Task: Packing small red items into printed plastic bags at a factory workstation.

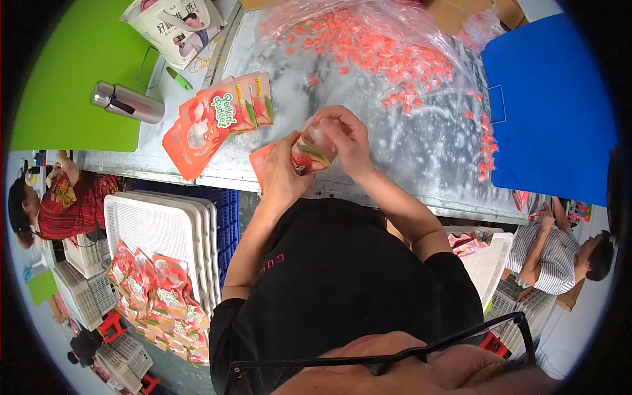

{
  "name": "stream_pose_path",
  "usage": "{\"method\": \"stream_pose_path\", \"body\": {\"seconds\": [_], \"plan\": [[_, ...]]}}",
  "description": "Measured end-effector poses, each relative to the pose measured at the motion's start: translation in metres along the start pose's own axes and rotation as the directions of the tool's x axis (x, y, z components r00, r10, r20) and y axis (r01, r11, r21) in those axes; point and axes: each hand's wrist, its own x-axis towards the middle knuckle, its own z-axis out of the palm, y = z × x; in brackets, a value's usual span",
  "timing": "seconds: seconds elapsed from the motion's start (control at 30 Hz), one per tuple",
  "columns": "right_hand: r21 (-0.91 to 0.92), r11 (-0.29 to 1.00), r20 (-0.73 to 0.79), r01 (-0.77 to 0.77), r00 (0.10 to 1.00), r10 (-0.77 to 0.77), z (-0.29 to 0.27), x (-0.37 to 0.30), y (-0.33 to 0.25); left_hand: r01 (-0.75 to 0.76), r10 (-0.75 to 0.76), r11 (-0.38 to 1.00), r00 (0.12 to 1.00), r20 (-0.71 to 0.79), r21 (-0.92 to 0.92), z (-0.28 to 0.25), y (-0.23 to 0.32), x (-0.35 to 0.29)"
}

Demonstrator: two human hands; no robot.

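Note:
My left hand (284, 172) is wrapped round a red and cream snack pouch (312, 157), held just above the table's near edge. Curled over the upper end of that pouch, my right hand (347, 139) has its thumb and fingers drawn together at its edge. A pale, see-through patch shows between the two hands; whether it is part of the pouch or a piece in it, I cannot tell. Another flat pouch (258, 162) lies partly under my left hand. To the left, several flat pouches (217, 118) are fanned out on the metal table (289, 79).
Small red wrapped pieces (395, 52) are heaped at the back under clear plastic. A blue panel (553, 105) stands right; a steel flask (128, 103), green knife (178, 78) and tote bag (172, 29) sit left. White trays (155, 217) and filled pouches (164, 289) stand below. Co-workers sit both sides.

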Motion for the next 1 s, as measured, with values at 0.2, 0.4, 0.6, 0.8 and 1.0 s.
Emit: {"method": "stream_pose_path", "body": {"seconds": [0.2, 0.4, 0.6, 0.8, 1.0], "plan": [[-0.297, 0.954, 0.045, -0.036, 0.998, 0.052, 0.009, -0.003, -0.018, -0.009, 0.007, 0.996, 1.000, -0.026, -0.090, 0.008, 0.001, 0.002], [-0.432, 0.890, 0.134, 0.143, 0.987, -0.093, 0.003, 0.007, -0.020, -0.016, 0.015, 0.987, 1.000, -0.007, -0.161, 0.007, -0.003, 0.003], [-0.741, 0.596, 0.174, 0.310, 0.945, -0.276, -0.023, 0.070, 0.028, 0.124, -0.129, 0.945, 0.992, 0.002, -0.302, -0.008, 0.007, 0.007], [-0.996, 0.040, 0.068, 0.082, 0.958, -0.278, -0.050, 0.138, 0.112, 0.163, -0.166, 0.928, 0.986, 0.018, -0.336, -0.016, 0.006, 0.002], [-0.993, 0.021, 0.120, 0.119, 0.993, 0.015, -0.074, 0.112, 0.123, 0.239, -0.239, 0.901, 0.970, 0.044, -0.361, -0.021, 0.005, -0.004]]}}
